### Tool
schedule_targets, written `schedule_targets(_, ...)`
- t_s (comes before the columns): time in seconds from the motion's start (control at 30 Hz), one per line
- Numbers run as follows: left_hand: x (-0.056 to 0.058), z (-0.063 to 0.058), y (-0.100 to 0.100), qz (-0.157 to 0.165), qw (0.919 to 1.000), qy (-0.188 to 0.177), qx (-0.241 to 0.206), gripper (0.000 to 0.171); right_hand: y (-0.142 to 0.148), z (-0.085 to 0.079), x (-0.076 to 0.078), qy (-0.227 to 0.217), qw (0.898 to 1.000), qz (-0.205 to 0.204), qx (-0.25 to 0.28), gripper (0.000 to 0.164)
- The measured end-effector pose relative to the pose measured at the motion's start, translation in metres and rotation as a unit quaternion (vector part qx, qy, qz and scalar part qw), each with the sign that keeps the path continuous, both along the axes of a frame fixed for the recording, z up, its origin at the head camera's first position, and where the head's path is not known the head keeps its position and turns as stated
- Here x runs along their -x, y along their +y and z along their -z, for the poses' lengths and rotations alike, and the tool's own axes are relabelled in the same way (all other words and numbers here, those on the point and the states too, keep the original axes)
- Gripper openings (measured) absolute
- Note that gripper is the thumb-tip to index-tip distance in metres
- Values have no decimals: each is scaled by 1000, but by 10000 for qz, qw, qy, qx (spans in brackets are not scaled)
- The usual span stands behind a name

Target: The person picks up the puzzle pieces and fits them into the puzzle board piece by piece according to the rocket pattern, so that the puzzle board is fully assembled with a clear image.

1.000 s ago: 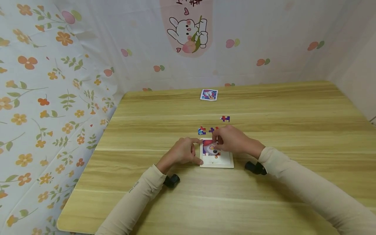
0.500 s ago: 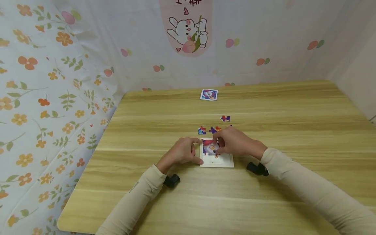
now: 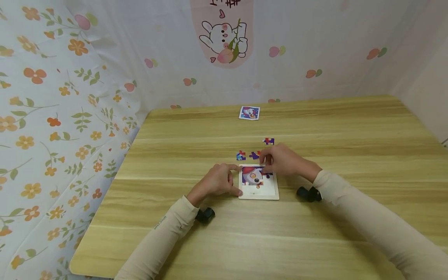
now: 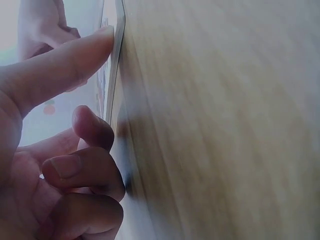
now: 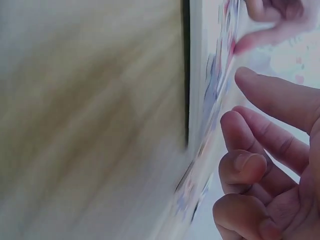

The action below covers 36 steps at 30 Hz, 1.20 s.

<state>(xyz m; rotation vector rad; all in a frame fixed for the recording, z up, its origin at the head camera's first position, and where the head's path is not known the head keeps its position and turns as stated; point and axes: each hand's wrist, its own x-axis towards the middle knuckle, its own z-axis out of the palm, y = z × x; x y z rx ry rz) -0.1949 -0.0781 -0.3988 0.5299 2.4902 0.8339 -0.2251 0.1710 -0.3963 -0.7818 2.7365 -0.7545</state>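
Observation:
A small white puzzle tray (image 3: 266,192) lies on the table, its upper left filled with joined pieces (image 3: 251,178) showing a white-faced cartoon. My left hand (image 3: 219,181) presses the tray's left edge, index finger at the upper corner and thumb at the lower. In the left wrist view the thumb (image 4: 75,62) is straight and the other fingers bend loosely. Over the tray's upper right hovers my right hand (image 3: 285,161), with a dark puzzle piece (image 3: 268,175) partly hidden below it. Its thumb (image 5: 270,92) and index stand apart with nothing between them.
Loose puzzle pieces lie beyond the tray: a blue-red one (image 3: 240,156), a purple one (image 3: 253,155) partly behind the right hand, and a red-purple one (image 3: 268,141). A picture card (image 3: 249,112) rests near the table's far edge. A printed curtain (image 3: 290,50) hangs behind.
My right hand has drawn up and to the right from the joined pieces, uncovering a dark piece at the tray's upper right. The left hand stays in place.

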Motion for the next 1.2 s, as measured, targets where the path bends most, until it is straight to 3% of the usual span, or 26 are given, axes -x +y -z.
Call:
schedule_targets(0.33, -1, 1, 0, 9, 10000, 63, 12, 75, 18, 2, 33, 424, 9967, 651, 247, 7)
schedule_targets(0.47, -1, 1, 0, -2, 10000, 40, 16, 75, 23, 0, 44, 582, 9950, 814, 36, 10)
schedule_targets(0.6, -1, 0, 1, -15, 10000, 19, 36, 75, 26, -1, 53, 449, 9927, 1090, -234, 21)
schedule_targets(0.83, -3, -2, 1, -72, 10000, 19, 19, 75, 24, -1, 62, 219, 9901, 1281, -536, 42)
schedule_targets(1.2, -2, 1, 1, -52, 10000, 36, 9, 75, 26, 3, 67, 280, 9874, 1411, -657, 28)
